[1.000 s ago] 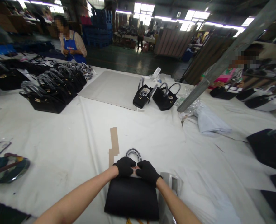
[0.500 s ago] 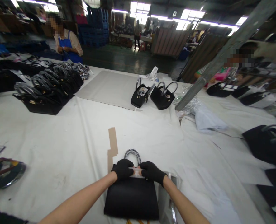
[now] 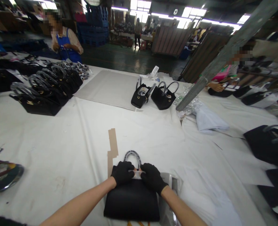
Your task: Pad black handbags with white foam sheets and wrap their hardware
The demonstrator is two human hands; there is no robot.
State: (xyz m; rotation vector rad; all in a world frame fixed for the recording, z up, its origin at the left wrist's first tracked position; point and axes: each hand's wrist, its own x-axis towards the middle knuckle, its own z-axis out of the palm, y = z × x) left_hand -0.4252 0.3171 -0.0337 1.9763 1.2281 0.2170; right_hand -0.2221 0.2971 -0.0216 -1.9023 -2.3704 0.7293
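A black handbag [image 3: 131, 202] lies flat on the white table cover [image 3: 66, 150] right in front of me, its wrapped handle [image 3: 132, 155] pointing away. Both my hands wear black gloves and rest at the bag's top edge. My left hand [image 3: 122, 172] and my right hand [image 3: 152, 177] are closed, pinching a small pale piece [image 3: 137, 173] between them at the bag's opening. What that piece is I cannot make out.
Rows of black handbags [image 3: 45, 91] stand at the far left, two more [image 3: 153, 95] at the centre back beside a grey sheet [image 3: 110, 89]. A cardboard strip [image 3: 112, 147] lies ahead. Other people work at the back left and right. A slanted metal post [image 3: 223, 53] crosses the right.
My hands stay at the bag's top, shifting slightly as they work the pale piece. The view has drifted a little.
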